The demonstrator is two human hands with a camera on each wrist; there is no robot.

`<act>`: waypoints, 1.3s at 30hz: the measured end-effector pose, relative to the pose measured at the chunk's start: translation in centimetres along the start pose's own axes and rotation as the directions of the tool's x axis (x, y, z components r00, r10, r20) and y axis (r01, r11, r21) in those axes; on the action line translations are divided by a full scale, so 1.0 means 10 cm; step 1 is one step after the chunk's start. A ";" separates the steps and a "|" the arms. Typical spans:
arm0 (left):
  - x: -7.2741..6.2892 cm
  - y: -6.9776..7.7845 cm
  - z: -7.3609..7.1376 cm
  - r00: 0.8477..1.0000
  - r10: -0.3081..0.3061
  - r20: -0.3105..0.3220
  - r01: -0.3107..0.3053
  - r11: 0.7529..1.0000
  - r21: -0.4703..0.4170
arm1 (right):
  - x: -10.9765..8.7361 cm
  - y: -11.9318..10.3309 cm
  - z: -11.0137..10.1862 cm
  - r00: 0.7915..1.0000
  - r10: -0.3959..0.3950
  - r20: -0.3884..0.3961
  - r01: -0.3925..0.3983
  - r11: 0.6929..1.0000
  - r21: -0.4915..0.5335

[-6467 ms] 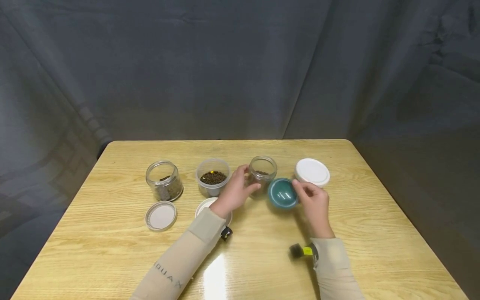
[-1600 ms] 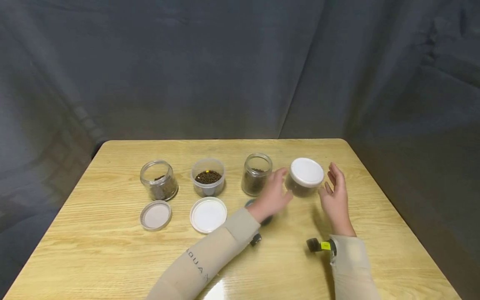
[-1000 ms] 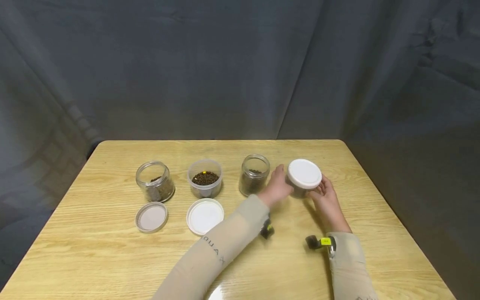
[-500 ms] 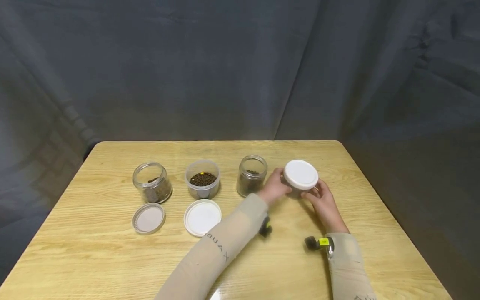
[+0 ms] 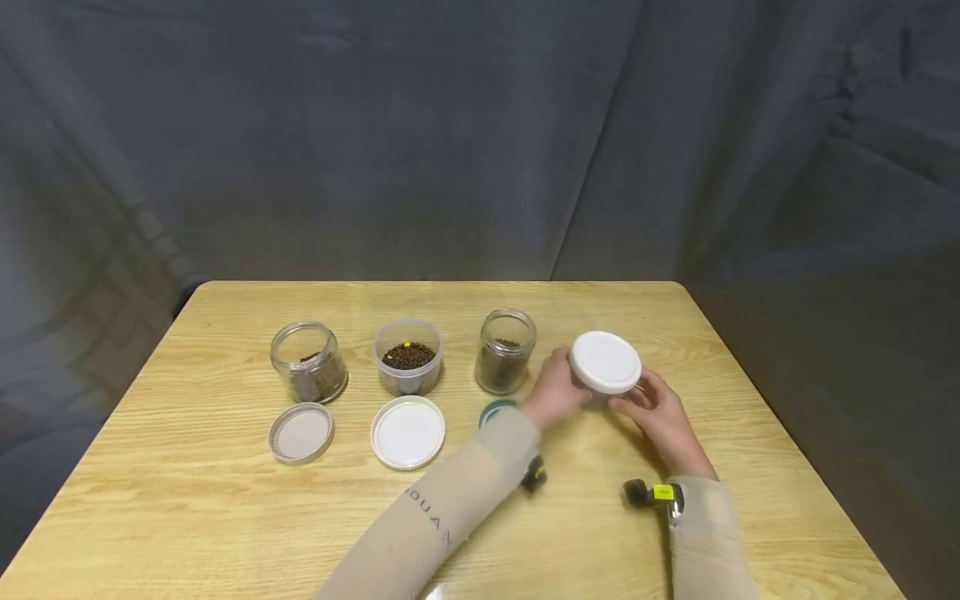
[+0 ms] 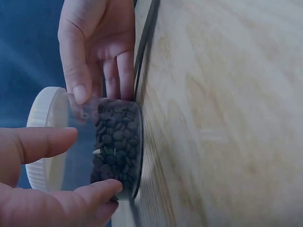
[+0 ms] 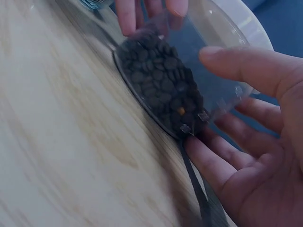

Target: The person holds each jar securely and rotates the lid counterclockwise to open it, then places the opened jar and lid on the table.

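A clear jar point(image 7: 161, 80) of small dark pellets wears a white lid point(image 5: 606, 361) and is at the right of the group, between my two hands. My left hand point(image 5: 555, 387) holds it from the left side, thumb and fingers at its wall in the left wrist view. From the right, my right hand point(image 5: 663, 421) grips it, thumb on the clear wall and fingers around the lower side. Pellets fill the lower part of the jar point(image 6: 118, 146), and one yellow bit shows among them in the right wrist view.
Left of my hands stand an open glass jar point(image 5: 504, 367), an open plastic tub point(image 5: 407, 375) and another glass jar point(image 5: 315, 379), all holding dark pellets. Before them lie a teal lid point(image 5: 495, 409), partly behind my left sleeve, a white lid point(image 5: 407, 433) and a greyish lid point(image 5: 302, 433).
The teal lid, earlier in my right hand, now lies on the table before the third jar. Both hands have moved to the white-lidded jar, taken hold of it and shifted it slightly nearer.
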State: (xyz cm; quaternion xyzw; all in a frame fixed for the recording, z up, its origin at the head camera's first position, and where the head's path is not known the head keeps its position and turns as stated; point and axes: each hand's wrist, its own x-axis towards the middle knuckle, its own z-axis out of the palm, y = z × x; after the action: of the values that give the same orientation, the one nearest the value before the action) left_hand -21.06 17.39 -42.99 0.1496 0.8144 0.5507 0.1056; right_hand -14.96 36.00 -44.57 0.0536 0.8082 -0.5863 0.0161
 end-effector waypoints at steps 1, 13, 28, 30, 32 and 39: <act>-0.02 -0.01 0.01 1.000 0.004 -0.002 -0.004 1.000 0.014 | -0.01 0.01 -0.01 1.000 -0.003 0.004 0.003 1.000 -0.003; -0.22 -0.06 -0.01 1.000 -0.004 -0.002 0.004 1.000 -0.008 | -0.07 0.08 -0.04 0.999 -0.041 0.007 0.042 0.997 -0.069; -0.33 -0.08 -0.07 1.000 0.014 -0.014 -0.015 0.999 -0.052 | -0.11 0.09 0.01 0.994 -0.109 0.032 0.109 0.994 0.018; -0.33 -0.09 -0.07 1.000 0.013 -0.016 -0.013 0.999 -0.050 | -0.10 0.09 0.01 0.990 -0.138 0.033 0.137 0.990 0.014; -0.33 -0.10 -0.07 1.000 0.010 -0.018 -0.011 0.999 -0.045 | -0.10 0.08 0.02 0.987 -0.161 0.027 0.161 0.987 -0.004; -0.31 -0.09 -0.07 1.000 0.010 -0.006 -0.010 0.999 -0.043 | -0.11 0.04 0.02 0.987 -0.159 0.001 0.159 0.987 -0.024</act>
State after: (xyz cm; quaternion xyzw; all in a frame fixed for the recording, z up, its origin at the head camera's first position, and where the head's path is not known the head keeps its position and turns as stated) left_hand -18.54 15.39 -43.51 0.1497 0.8019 0.5691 0.1037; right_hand -13.85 35.83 -44.89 -0.0108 0.8168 -0.5760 -0.0303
